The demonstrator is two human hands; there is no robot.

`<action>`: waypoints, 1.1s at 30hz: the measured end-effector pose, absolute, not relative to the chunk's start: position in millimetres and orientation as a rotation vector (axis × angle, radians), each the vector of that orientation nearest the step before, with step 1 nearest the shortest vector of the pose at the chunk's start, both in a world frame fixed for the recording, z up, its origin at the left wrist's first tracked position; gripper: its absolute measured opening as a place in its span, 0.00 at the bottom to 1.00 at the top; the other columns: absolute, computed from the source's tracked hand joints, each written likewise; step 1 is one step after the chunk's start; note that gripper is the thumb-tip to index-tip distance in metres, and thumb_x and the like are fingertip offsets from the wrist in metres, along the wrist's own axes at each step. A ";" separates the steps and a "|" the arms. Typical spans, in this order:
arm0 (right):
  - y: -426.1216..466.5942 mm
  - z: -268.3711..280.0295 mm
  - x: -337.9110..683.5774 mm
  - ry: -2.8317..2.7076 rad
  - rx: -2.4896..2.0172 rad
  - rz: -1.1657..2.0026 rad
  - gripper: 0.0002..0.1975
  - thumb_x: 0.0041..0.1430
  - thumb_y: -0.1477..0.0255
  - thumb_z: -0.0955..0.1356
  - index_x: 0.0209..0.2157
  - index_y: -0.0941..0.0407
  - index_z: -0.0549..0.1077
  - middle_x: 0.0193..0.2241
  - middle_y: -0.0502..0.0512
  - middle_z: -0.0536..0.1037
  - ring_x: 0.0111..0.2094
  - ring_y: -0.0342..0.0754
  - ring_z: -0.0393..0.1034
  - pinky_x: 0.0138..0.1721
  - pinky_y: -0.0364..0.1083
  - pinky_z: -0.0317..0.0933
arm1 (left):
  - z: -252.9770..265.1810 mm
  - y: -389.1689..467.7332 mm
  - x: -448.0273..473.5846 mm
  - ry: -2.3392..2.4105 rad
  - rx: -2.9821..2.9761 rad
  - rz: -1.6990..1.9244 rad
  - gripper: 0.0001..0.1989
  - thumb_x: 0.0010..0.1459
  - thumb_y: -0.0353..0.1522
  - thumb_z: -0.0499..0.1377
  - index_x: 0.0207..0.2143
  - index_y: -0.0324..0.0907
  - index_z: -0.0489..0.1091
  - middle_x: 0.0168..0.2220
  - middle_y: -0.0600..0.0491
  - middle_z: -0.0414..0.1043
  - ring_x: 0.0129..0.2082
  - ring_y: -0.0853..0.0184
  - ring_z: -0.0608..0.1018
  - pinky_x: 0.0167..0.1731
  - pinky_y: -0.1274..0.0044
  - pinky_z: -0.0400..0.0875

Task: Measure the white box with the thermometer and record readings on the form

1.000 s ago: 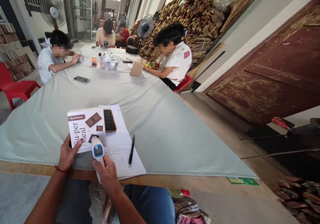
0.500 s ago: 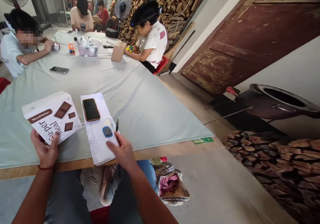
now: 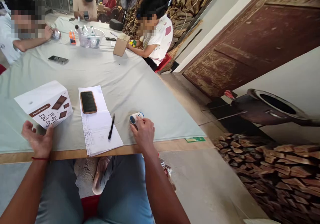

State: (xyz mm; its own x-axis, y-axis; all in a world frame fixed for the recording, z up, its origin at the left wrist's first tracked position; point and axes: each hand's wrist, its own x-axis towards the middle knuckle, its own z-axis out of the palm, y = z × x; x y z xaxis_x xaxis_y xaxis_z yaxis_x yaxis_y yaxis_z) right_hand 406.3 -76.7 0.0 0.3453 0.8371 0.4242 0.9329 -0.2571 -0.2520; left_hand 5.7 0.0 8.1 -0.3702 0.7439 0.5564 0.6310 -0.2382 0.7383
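The infrared thermometer lay on the cloth-covered surface, just beyond the fingers of the right hand. Those fingers were curled down over its near end, touching it, so that only the white head with its blue face showed past the fingertips; whether they gripped it or merely rested on it could not be told. To the left of that hand, close by, a black pen lay on an open paper booklet, and farther up the same booklet, away from the fingers, sat a smartphone in an orange-brown case, screen dark.

The left hand was at the near edge of the surface, palm up, its fingers spread wide and holding nothing. A red thread circled the wrist. Just beyond those fingertips stood a white meal box printed with brown chocolate squares and brown lettering, the fingers near its lower corner but seemingly apart from it.

Well beyond both hands, at the far end of the surface, other people sat at work. One person on the left held a small object in both hands, with another phone lying flat nearby. A clear plastic bowl with bottles in it stood in the middle, and a cardboard box stood before a person in a white shirt on the right.
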 end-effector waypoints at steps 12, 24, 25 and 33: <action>-29.9 5.8 372.7 -2.188 -1.711 -0.078 0.11 0.63 0.77 0.64 0.39 0.54 0.78 0.36 0.59 0.74 0.39 0.51 0.65 0.41 0.48 0.57 | 13.0 -106.0 89.5 1.143 2.725 1.196 0.07 0.60 0.29 0.61 0.42 0.43 0.71 0.41 0.50 0.75 0.48 0.61 0.73 0.57 0.63 0.62; -121.9 -4.4 275.3 -1.245 -1.190 0.751 0.08 0.57 0.73 0.63 0.36 0.56 0.73 0.26 0.49 0.76 0.27 0.44 0.71 0.31 0.44 0.66 | -7.4 -117.0 97.3 1.270 2.762 1.176 0.07 0.62 0.32 0.60 0.42 0.44 0.73 0.44 0.53 0.78 0.48 0.64 0.75 0.58 0.66 0.60; -122.0 -5.0 271.1 -1.248 -1.217 0.748 0.07 0.55 0.73 0.64 0.34 0.56 0.74 0.26 0.50 0.76 0.26 0.44 0.71 0.30 0.44 0.66 | -7.2 -116.8 97.5 1.268 2.762 1.176 0.07 0.61 0.32 0.60 0.43 0.45 0.73 0.44 0.53 0.78 0.48 0.64 0.75 0.58 0.66 0.60; -114.8 -6.4 264.6 -1.367 -1.276 0.639 0.04 0.51 0.75 0.64 0.24 0.55 0.70 0.19 0.46 0.70 0.21 0.42 0.64 0.24 0.41 0.61 | -8.0 -115.8 99.9 1.245 2.737 1.219 0.07 0.61 0.31 0.60 0.43 0.43 0.73 0.44 0.52 0.78 0.48 0.63 0.76 0.57 0.65 0.61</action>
State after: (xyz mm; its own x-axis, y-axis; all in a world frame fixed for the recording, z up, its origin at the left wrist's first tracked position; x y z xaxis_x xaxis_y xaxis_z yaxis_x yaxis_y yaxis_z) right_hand 264.6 -114.8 -6.4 0.1867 0.9198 0.3451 0.3257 0.2734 -0.9051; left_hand 99.9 -115.8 -8.0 0.4248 0.6072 0.6715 0.6845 -0.7009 0.2008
